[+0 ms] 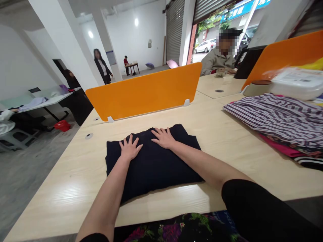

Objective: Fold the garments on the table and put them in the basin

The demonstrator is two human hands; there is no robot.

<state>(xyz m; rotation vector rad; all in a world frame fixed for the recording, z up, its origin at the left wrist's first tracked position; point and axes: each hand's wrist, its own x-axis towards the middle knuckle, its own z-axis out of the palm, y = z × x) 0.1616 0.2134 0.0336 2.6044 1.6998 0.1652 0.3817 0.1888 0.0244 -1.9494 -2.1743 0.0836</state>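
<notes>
A dark navy folded garment (156,168) lies flat on the light wooden table (75,171) in front of me; its exact kind does not show. On its upper left part rests my left hand (130,148), palm down with the fingers spread. My right hand (163,137) lies the same way near the garment's top edge, right of its middle. Both hands press on the cloth without gripping it. The garment's near edge runs slantwise, with bare wood between it and my body.
An orange divider (148,90) stands behind the garment. To the right lies a pile of clothes with a striped garment (280,114) on top, near a plastic container (297,80). A person (219,57) sits beyond the divider. A red bucket (62,125) stands on the floor at left.
</notes>
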